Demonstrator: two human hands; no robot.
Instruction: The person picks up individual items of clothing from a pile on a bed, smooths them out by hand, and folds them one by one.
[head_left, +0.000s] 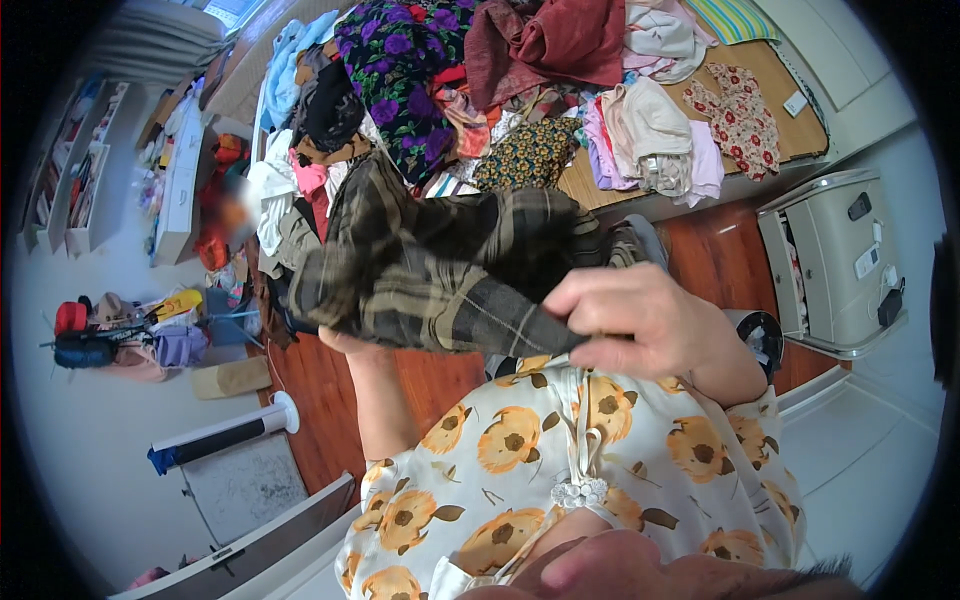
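Observation:
A dark brown and tan plaid garment hangs bunched in front of me, partly blurred. My right hand grips one end of it between thumb and curled fingers, near my waist. At the other end, my left hand supports the cloth from beneath; its fingers are hidden by the folds. Beyond the garment, loose clothes cover much of a bed, among them a purple-flowered dark cloth, a red cloth and a small yellow-flowered cloth.
On the bed's right side lie folded pale clothes, a red-flowered garment and a small white object. A cream cabinet stands right, beside a waste bin. A tower fan and a laden coat rack are left.

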